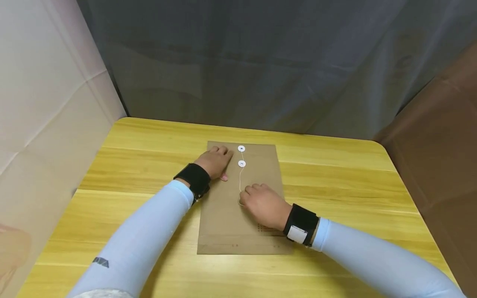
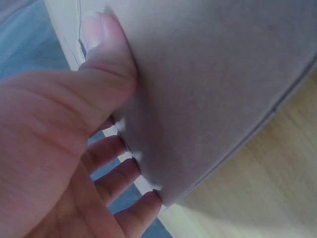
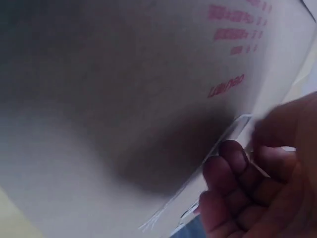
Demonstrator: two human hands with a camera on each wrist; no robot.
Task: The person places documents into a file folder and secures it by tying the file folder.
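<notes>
surroundings: a yellow wooden surface (image 1: 335, 174) carries a brown envelope (image 1: 227, 223) lying flat at its middle, long side running 12 to 6 o'clock; a grey curtain (image 1: 261, 62) hangs behind at 12, a pale sheet (image 1: 44, 103) at 9, a brown cloth (image 1: 439, 136) at 3
in the way: nothing lies on the wood beside the envelope; both sleeved forearms cross its lower half from 7 and 5 o'clock
left hand: the left hand (image 1: 215, 162) lies flat on the envelope's top-left corner, at 10 o'clock of the sheet; its fingers (image 2: 119, 176) are straight and close together, thumb pressed on the paper
right hand: the right hand (image 1: 263, 205) rests at the envelope's middle, fingers (image 3: 233, 158) curled, pinching the lower end of a thin white string (image 1: 240, 182)
closure: the string runs up to the lower of two white discs (image 1: 242, 164); the upper disc (image 1: 241, 148) sits on the flap near the 12 o'clock edge
writing: small red print (image 3: 233, 29) on the envelope near the right wrist, too blurred to read; a small dark logo (image 1: 100, 262) on the left sleeve, unreadable
edges and room: bare wood lies open at 3 and 9 o'clock of the envelope, with a narrower strip at 12 before the curtain; corners of the surface are rounded
</notes>
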